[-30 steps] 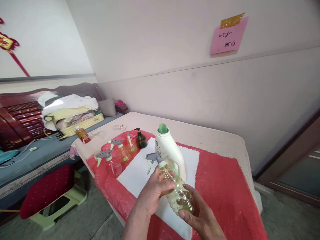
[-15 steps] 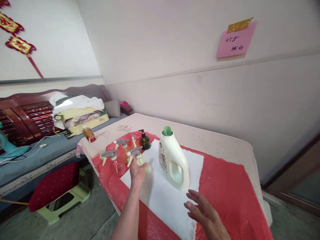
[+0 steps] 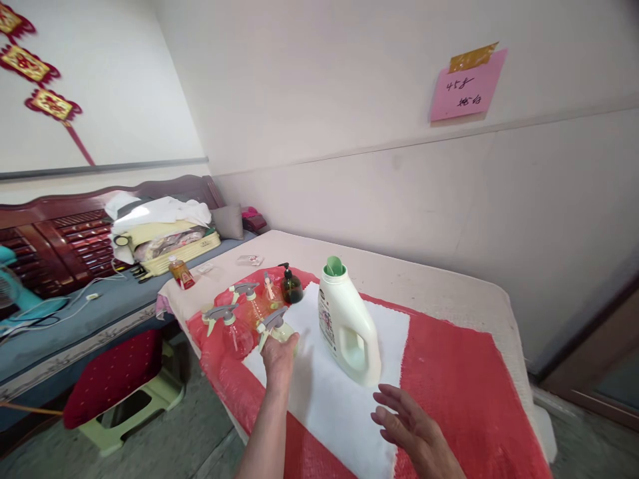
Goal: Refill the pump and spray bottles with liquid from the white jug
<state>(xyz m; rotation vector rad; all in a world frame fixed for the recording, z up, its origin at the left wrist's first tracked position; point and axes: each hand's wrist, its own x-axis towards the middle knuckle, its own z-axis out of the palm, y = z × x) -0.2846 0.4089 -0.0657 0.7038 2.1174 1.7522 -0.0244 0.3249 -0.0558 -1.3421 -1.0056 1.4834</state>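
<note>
My left hand (image 3: 278,356) is wrapped round a clear spray bottle (image 3: 273,325) with a grey trigger head, standing it at the left edge of a white cloth (image 3: 319,392). My right hand (image 3: 407,426) hovers open above the cloth's near right corner, fingers spread, holding nothing. A white detergent jug (image 3: 347,326) with an open green spout stands upright between the two hands. Left of the held bottle stand two more spray bottles (image 3: 234,329) with grey triggers, a small one with a pinkish nozzle (image 3: 269,291), and a dark green pump bottle (image 3: 290,286).
A red mesh mat (image 3: 449,386) covers the beige table (image 3: 429,286) under the cloth. A small amber bottle (image 3: 180,273) stands at the table's far left corner. A red-cushioned stool (image 3: 114,386) sits below left; a bed with piled bedding (image 3: 160,229) lies beyond.
One second ago both hands held the spray bottle in front of the jug. The left hand has carried it left beside the other bottles, and the right hand has let go and opened.
</note>
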